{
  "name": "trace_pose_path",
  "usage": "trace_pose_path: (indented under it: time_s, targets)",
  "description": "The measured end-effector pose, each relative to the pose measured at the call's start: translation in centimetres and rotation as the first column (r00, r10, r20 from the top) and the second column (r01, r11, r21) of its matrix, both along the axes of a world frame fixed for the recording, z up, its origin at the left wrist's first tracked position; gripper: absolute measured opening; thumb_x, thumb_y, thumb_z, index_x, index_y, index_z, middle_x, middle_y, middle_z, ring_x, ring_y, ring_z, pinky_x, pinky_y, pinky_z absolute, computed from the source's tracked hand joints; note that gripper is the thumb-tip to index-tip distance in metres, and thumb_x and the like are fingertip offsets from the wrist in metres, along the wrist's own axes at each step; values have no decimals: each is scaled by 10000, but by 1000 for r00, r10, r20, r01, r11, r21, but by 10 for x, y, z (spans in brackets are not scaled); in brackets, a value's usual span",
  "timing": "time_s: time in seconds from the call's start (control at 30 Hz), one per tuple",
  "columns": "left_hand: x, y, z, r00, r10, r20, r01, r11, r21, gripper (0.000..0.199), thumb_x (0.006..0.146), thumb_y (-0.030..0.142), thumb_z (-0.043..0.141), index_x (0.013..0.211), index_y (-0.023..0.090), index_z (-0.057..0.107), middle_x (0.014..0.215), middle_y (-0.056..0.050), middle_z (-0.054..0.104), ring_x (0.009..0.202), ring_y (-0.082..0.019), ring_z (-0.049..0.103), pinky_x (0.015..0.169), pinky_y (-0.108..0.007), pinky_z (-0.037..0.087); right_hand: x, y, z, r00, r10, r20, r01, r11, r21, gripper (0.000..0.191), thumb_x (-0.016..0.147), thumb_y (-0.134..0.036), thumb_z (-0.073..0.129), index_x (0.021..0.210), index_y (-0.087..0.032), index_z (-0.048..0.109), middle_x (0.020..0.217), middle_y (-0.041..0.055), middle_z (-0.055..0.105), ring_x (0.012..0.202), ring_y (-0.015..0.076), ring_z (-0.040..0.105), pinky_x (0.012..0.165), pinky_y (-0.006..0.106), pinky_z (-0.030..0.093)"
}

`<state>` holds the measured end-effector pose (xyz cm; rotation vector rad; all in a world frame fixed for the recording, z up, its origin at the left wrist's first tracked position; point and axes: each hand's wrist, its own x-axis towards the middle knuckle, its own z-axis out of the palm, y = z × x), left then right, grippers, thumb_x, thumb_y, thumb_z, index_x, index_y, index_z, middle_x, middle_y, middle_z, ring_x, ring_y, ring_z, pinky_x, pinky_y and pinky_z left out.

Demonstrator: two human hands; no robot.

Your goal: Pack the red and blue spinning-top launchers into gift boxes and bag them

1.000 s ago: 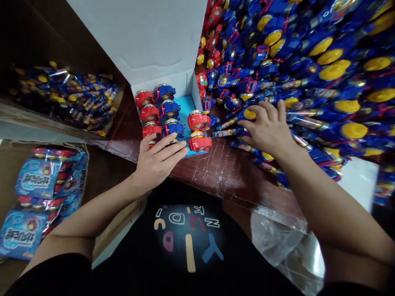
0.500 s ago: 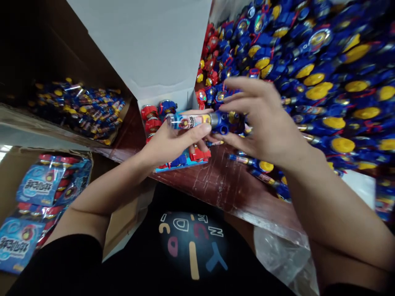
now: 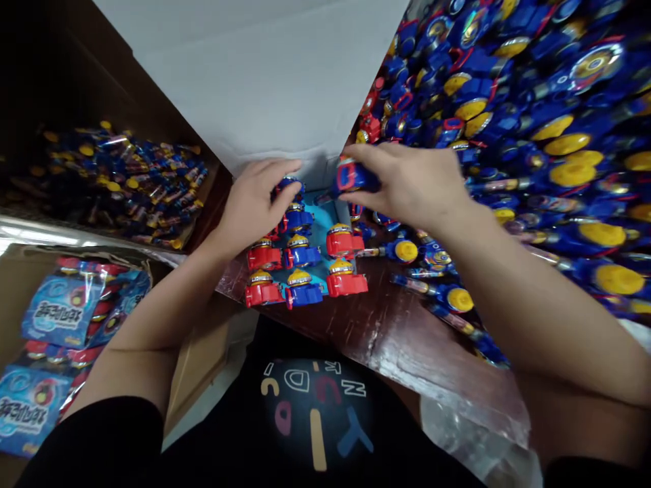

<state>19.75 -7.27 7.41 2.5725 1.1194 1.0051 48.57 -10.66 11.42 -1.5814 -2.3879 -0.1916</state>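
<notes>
My right hand [image 3: 407,186] is closed round a blue toy with a red-trimmed end [image 3: 356,177]. The toy's narrow tube end points left and down into the display box [image 3: 318,213], over the gap in its middle. At the box's back left, my left hand [image 3: 262,196] has its thumb and fingers apart, around a blue toy [image 3: 291,184]; whether it touches that toy I cannot tell. Red toys [image 3: 262,285] and blue toys [image 3: 304,254] with yellow-and-silver discs stand in rows in the box. The white box lid [image 3: 254,81] rises behind them.
A large pile of blue toys with yellow discs [image 3: 574,173] covers the right side. To the left, a carton [image 3: 213,183] holds many candy tubes, and below it are packed toy sets [image 3: 58,312]. Clear plastic [image 3: 468,427] hangs at the table's front edge.
My left hand has let go of the labelled tube and moved to the box's back left. My right hand has brought the blue toy over the box. The rows inside now show.
</notes>
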Motion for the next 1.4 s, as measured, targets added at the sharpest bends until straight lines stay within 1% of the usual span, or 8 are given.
trace_pose_path:
  time_s: [0.17, 0.4, 0.6, 0.8, 0.97, 1.13, 1.3, 1.4]
  targets:
    - [17, 13, -10, 998, -54, -45, 53, 998, -35, 382, 1112, 418, 534, 1387, 228, 721, 1407, -87, 731, 1340, -253, 676, 1217, -418, 496, -27, 6, -1, 955, 66, 290, -35, 993, -112, 555, 1026, -497, 617, 1493, -199, 603, 1196, 153, 768, 1011, 346, 724, 711, 354, 440]
    - [23, 21, -7, 995, -91, -37, 90, 996, -10, 464, 1130, 526, 458, 1411, 238, 691, 1423, -89, 722, 1358, -251, 662, 1221, -434, 502, -59, 26, -3, 938, 107, 330, -43, 980, -196, 413, 1070, -287, 444, 1408, -144, 632, 1282, 173, 743, 1096, 330, 714, 821, 396, 468]
    - [41, 32, -9, 972, -205, -119, 205, 979, -9, 359, 1058, 504, 629, 1343, 320, 747, 1415, -18, 729, 1349, -280, 664, 1225, -521, 499, -3, -9, 0, 974, -73, 216, 105, 984, -143, 605, 997, -505, 678, 1513, -217, 545, 1441, 145, 666, 1199, 346, 661, 758, 381, 497]
    - [51, 43, -18, 965, -196, -174, 188, 980, -61, 267, 1029, 409, 651, 1196, 307, 833, 1292, -40, 784, 1252, -286, 720, 1166, -481, 540, 74, -76, -72, 895, -92, 437, 240, 925, -296, 475, 959, -465, 703, 1348, -192, 676, 1358, 175, 685, 1226, 379, 589, 834, 417, 512]
    - [48, 24, 2, 967, -151, -205, 136, 987, -85, 298, 1024, 409, 651, 1246, 277, 800, 1355, -53, 758, 1294, -289, 694, 1191, -474, 516, 92, -80, -111, 936, -64, 347, 135, 973, -186, 452, 911, -370, 656, 1294, -134, 699, 1448, 218, 647, 1378, 423, 514, 1063, 561, 454]
    - [52, -9, 30, 965, -204, -162, 188, 976, -110, 389, 1062, 445, 615, 1389, 260, 716, 1427, -66, 712, 1364, -315, 654, 1217, -505, 499, 102, -71, -52, 997, -5, 81, 27, 961, -275, 420, 886, -433, 628, 1186, -153, 714, 1186, 185, 726, 1114, 351, 685, 1069, 540, 501]
    - [74, -34, 44, 928, -365, -68, 353, 924, -145, 573, 990, 613, 715, 1473, 313, 641, 1512, -47, 651, 1447, -325, 600, 1226, -491, 510, 66, -82, 38, 971, -18, -237, 12, 1000, -27, 415, 968, -535, 652, 1258, -246, 717, 1157, 159, 724, 1084, 343, 693, 972, 506, 566]
    - [75, -34, 45, 952, -303, 40, 305, 934, -183, 471, 1085, 612, 554, 1413, 295, 671, 1370, -33, 732, 1300, -286, 698, 1130, -459, 581, 42, -85, 53, 916, 37, -398, -10, 998, 69, 524, 959, -601, 705, 1437, -396, 640, 1355, 69, 692, 1207, 337, 701, 1028, 513, 598]
